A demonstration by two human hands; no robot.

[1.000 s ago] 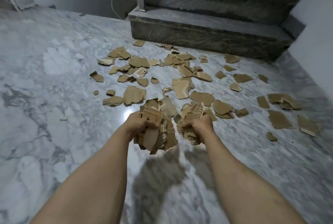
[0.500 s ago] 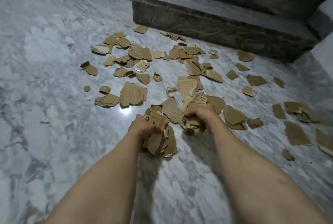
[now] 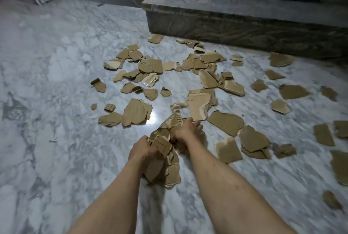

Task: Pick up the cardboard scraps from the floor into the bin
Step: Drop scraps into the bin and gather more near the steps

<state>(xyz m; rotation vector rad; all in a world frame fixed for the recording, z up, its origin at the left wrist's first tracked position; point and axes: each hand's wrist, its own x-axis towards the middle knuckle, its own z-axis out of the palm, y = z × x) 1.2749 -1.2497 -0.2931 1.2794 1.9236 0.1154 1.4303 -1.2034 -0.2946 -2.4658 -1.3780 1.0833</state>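
**Both hands full, next scrap at one o'clock**

My left hand (image 3: 144,151) is curled round a thick wad of torn brown corrugated cardboard scraps (image 3: 165,160), pieces hanging below my fist. My right hand (image 3: 185,132) clutches a smaller crumpled bunch, fingers reaching toward the floor. The nearest loose piece, a pale, peeled cardboard slab (image 3: 198,106), lies just past my right fingertips at one o'clock, long axis pointing away from me; the right hand is nearer. Flat, ragged-edged pieces litter the glossy grey-veined marble floor (image 3: 56,139) from ten to three o'clock. No bin is in view.
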